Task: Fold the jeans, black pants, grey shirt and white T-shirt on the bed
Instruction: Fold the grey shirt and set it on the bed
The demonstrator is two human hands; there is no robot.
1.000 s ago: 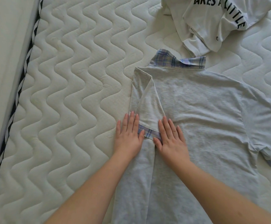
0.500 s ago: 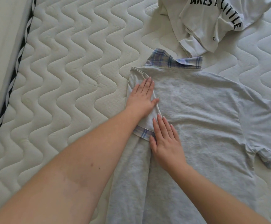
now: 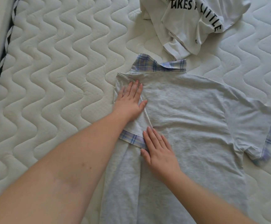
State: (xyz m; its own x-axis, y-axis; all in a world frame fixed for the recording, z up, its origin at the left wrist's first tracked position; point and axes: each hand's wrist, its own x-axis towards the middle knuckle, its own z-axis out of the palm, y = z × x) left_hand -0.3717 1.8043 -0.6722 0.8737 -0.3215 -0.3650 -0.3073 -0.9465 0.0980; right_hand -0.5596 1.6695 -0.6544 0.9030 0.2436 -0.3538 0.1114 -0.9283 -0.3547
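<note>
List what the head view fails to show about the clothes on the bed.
- Grey shirt: hem cut off by the bottom edge; right sleeve cuff blurred.
- White T-shirt: crumpled and cut by the top edge, so its print reads only in part.
- Jeans and black pants: not in view.
- Cloth under the left hand and right hand: hidden.

Light grey shirt [image 3: 188,113] with blue-lilac plaid collar [image 3: 157,66] and cuffs; white T-shirt [image 3: 188,21] with black lettering; cream bed [image 3: 63,65] quilted in waves.
</note>
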